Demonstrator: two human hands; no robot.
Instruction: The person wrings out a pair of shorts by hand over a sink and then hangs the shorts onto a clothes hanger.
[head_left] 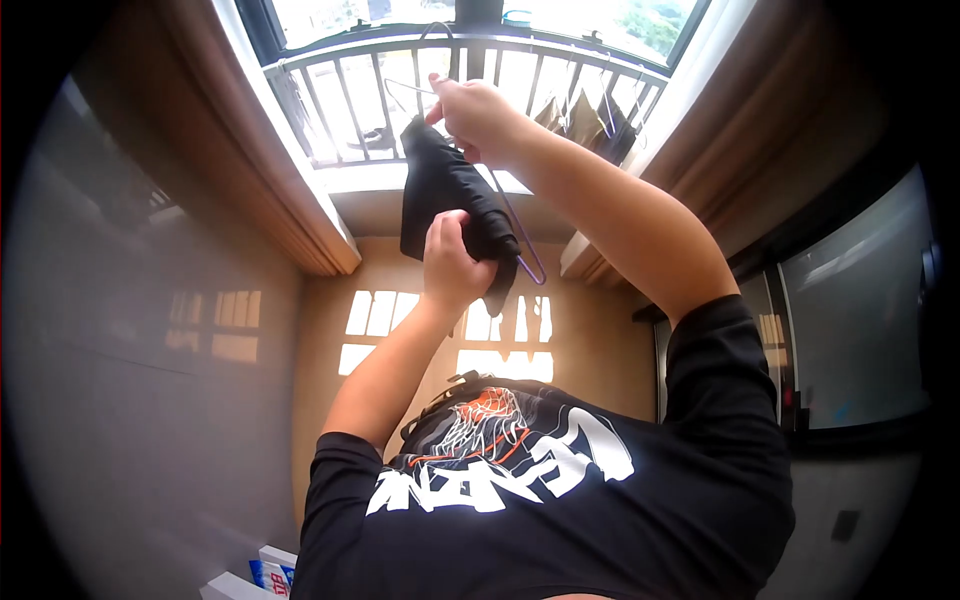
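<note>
A folded or bunched black garment (435,185) is held up in front of the window; its exact kind I cannot make out. My left hand (457,262) is closed around its lower part, fingers on the cloth. Higher up, my right hand (478,118) is closed on a thin wire hanger at the garment's upper end. The hanger's purple corner (541,275) sticks out below the cloth on the right, while the rest of that side runs up beside the garment. Part of the hanger is hidden behind the hand and cloth.
A metal railing (350,100) crosses the bright window ahead. Several clothes on hangers (585,120) hang from it at the right. Brown curtains (290,215) flank the window. A grey wall stands left, a dark-framed glass panel (850,300) right. A blue-and-white packet (270,577) lies lower left.
</note>
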